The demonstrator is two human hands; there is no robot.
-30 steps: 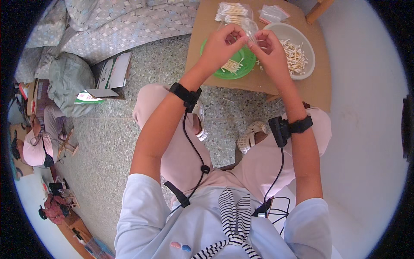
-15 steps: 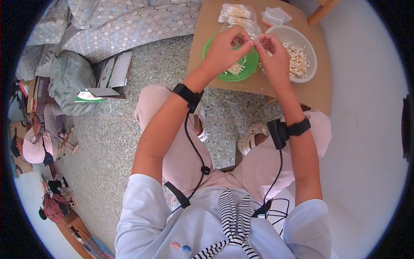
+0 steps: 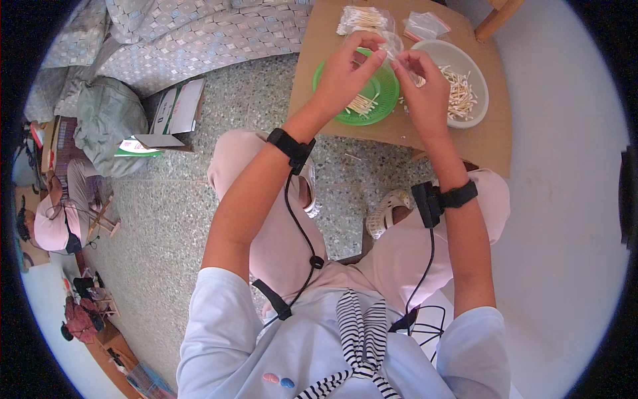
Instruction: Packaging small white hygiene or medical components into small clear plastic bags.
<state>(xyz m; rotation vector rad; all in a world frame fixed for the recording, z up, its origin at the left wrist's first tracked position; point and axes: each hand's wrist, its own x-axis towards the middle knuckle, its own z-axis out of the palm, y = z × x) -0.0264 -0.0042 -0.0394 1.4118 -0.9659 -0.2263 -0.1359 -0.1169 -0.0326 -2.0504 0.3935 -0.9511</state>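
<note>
Above the low table, a small clear plastic bag point(image 3: 392, 45) is pinched between both hands. My left hand point(image 3: 345, 72) grips its left side with thumb and fingers, over the green plastic basket point(image 3: 393, 100). On the bag's right side, my right hand point(image 3: 426, 90) is closed with thumb against fingers, in front of the white bowl point(image 3: 484, 90). Cotton swabs point(image 3: 363, 104) lie at the near side of the basket. Many more loose swabs point(image 3: 460, 93) fill part of the bowl, partly hidden by my right hand. Whether the held bag contains anything is unclear.
Bagged cotton swabs point(image 3: 362, 18) lie at the table's far edge, beside flat clear bags point(image 3: 425, 26) with red strips. The brown tabletop point(image 3: 415, 133) ends just before my knees. A white wall point(image 3: 558, 199) borders the right. Another person point(image 3: 60, 223) sits far left, near an open carton point(image 3: 179, 110).
My left hand has shifted slightly up, and more of the plastic bag now shows between the two hands. My right hand has barely moved.
</note>
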